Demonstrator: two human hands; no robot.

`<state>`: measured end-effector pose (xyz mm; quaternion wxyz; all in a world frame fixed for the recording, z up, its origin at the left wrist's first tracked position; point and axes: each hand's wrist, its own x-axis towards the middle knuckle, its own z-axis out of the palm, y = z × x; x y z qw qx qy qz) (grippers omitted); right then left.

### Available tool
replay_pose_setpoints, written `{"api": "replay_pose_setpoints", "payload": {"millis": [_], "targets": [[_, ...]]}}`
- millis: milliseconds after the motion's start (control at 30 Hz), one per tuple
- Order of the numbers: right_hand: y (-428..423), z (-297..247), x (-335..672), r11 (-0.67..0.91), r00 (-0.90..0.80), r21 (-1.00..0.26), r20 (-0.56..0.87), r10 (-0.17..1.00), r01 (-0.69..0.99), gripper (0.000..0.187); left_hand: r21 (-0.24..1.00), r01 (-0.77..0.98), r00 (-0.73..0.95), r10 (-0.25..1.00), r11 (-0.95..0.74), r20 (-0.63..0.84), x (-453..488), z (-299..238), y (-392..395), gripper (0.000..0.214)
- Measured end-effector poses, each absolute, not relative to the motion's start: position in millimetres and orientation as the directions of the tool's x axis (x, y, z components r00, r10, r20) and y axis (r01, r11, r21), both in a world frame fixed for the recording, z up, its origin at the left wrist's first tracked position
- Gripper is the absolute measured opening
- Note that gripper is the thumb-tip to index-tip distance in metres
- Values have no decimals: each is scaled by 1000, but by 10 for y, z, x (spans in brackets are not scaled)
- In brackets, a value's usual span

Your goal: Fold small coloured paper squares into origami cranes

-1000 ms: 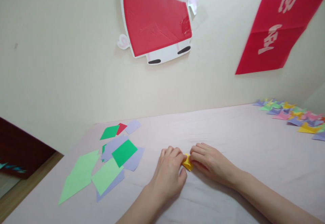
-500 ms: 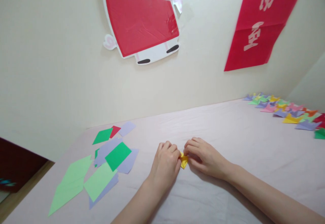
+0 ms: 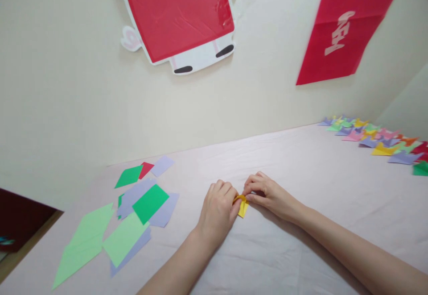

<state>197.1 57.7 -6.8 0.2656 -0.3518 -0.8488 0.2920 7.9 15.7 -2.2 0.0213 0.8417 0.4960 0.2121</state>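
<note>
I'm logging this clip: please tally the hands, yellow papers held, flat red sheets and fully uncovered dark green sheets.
Left hand and right hand: 2
Yellow paper, held: 1
Flat red sheet: 1
Uncovered dark green sheets: 2
Total: 6

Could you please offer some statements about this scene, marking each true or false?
1. The left hand and right hand both touch the yellow paper. True.
2. The flat sheets on the left are all green. False: purple ones and a red one lie there too.
3. Folded pieces are gathered at the right. True.
4. The right hand rests on them. False: its fingers are at the yellow paper.
</note>
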Motion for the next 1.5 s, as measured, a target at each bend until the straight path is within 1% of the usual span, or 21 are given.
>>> {"api": "replay_pose_setpoints", "payload": {"millis": [100,233,367,433,533,633,767,867,1000,1067,1167,1400,1467,1500], "targets": [[592,-64,1959,546,-595,-710,222,772,444,16,290,815,406,852,-501,331,71,-38,176,14],[603,-75,1923,509,-567,-733,205,798,452,15,313,814,386,858,-490,339,63,-61,195,13],[614,-106,1895,494,-552,-729,190,812,474,12,324,818,376,868,-475,324,62,-49,201,10],[617,-111,1881,490,-545,-715,180,819,499,10,352,812,376,879,-466,294,53,-27,204,8],[623,-89,1849,498,-545,-668,162,822,553,5,450,771,387,893,-450,229,20,10,211,10],[638,-36,1796,491,-537,-615,126,834,617,8,567,721,365,914,-398,178,-25,39,227,15],[665,12,1730,454,-513,-562,62,856,691,10,650,678,337,931,-342,139,-68,74,246,20],[674,4,1710,450,-503,-547,61,862,706,8,659,667,359,925,-348,124,-70,102,243,21],[674,-23,1713,446,-502,-553,57,863,704,9,628,709,331,938,-321,105,-36,103,229,7],[676,-33,1715,442,-498,-557,57,865,703,10,628,722,283,952,-290,115,-16,83,229,8],[679,-42,1717,448,-500,-563,70,863,694,7,660,705,240,963,-261,125,1,57,237,14],[665,-9,1725,456,-512,-569,70,856,685,9,675,688,229,962,-268,149,3,45,234,25],[658,1,1736,462,-519,-606,93,850,648,10,721,639,208,963,-268,174,16,38,224,24],[656,3,1741,460,-515,-645,118,849,611,11,762,596,172,967,-253,186,28,36,217,22]]}}
